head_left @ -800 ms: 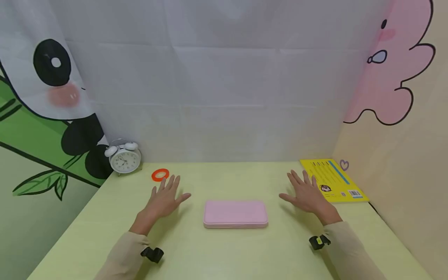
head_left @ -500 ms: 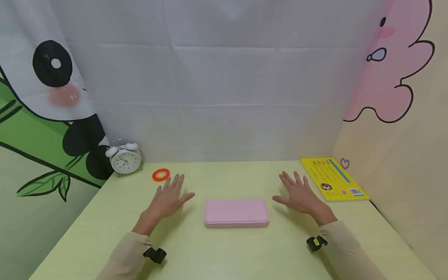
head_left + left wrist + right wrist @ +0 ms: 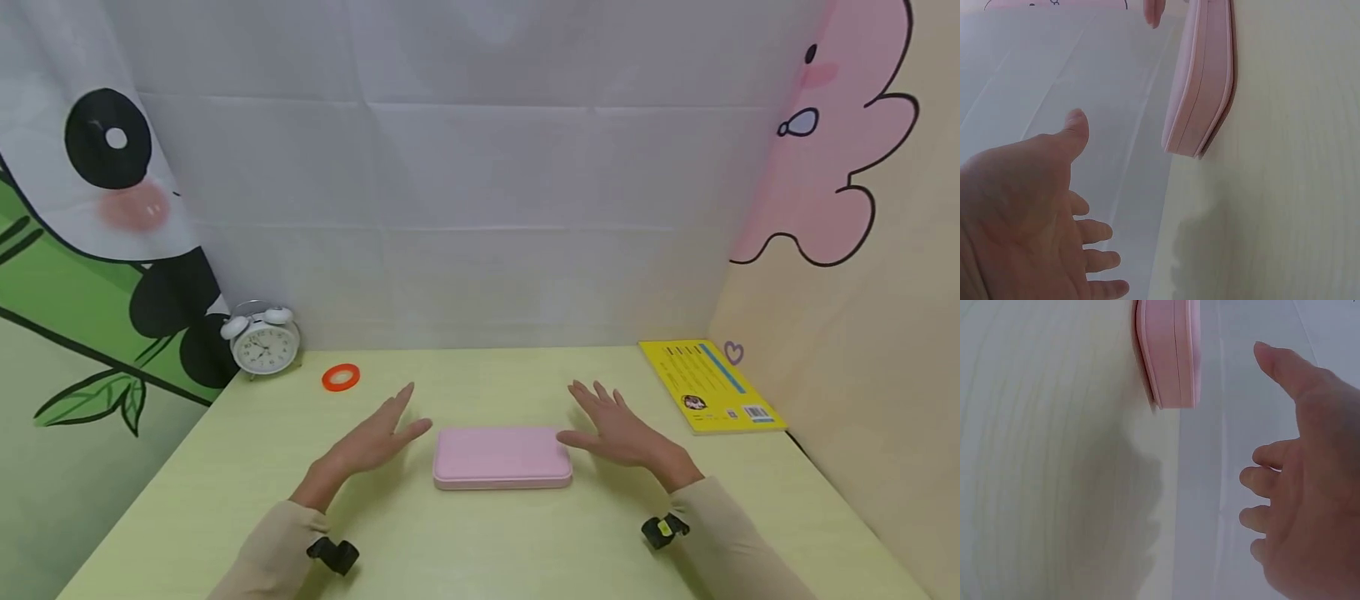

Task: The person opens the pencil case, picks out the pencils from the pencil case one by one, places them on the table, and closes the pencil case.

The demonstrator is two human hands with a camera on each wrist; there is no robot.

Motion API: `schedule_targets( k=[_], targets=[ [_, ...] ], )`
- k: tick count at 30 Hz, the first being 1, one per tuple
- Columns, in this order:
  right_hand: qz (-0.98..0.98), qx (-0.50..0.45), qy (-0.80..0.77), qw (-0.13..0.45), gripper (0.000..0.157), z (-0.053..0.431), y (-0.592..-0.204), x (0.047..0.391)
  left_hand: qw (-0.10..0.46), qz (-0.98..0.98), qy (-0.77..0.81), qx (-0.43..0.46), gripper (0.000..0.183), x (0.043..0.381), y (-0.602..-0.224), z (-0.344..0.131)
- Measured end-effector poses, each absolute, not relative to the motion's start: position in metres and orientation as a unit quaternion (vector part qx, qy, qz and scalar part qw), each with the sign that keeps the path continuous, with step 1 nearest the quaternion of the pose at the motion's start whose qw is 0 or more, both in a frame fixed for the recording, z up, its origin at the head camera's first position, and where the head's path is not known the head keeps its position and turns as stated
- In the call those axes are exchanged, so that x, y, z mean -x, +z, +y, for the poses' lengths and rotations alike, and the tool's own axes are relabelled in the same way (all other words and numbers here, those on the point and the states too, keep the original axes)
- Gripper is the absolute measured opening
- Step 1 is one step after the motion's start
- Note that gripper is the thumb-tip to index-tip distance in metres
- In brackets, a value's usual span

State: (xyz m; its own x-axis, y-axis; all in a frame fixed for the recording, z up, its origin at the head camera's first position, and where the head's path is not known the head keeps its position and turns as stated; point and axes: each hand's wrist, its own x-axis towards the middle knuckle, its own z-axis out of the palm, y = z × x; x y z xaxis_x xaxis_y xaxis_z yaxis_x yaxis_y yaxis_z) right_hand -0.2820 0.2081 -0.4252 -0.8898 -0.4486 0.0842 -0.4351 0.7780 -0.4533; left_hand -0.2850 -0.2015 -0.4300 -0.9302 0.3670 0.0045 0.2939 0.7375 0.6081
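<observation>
Pale tabletop (image 3: 480, 550): pink case (image 3: 498, 458) is set mid-table, between left hand (image 3: 372, 440) and right hand (image 3: 621, 435), both held raised, fingers extended, nothing gripped; probably best approached level, from both ends at once.

I can read neither print (image 3: 687, 372) nor barcode (image 3: 758, 414) on the yellow book (image 3: 708, 387), nor the tiny numerals (image 3: 265, 348) on the white clock (image 3: 247, 363).

the left hand (image 3: 372, 442) and right hand (image 3: 624, 434) have moved inward (from 2 sides) nearer the pink case (image 3: 498, 457).
</observation>
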Motion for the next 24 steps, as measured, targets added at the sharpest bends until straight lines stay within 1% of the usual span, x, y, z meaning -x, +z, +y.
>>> schedule_targets(
  k=[6,13,17,24],
  targets=[
    [0.936,0.243,-0.249,0.049,0.097,0.202,-0.428,0.28,0.068,0.92,0.323,-0.21,0.095,0.284,-0.434,-0.194],
    [0.925,0.254,-0.267,0.093,0.1,0.192,-0.432,0.274,0.111,0.905,0.34,-0.23,0.095,0.279,-0.441,-0.185],
    [0.917,0.266,-0.274,0.111,0.103,0.186,-0.436,0.274,0.131,0.899,0.344,-0.238,0.101,0.277,-0.444,-0.179],
    [0.911,0.283,-0.273,0.124,0.103,0.178,-0.435,0.272,0.136,0.895,0.34,-0.254,0.114,0.275,-0.444,-0.173]
  ],
)
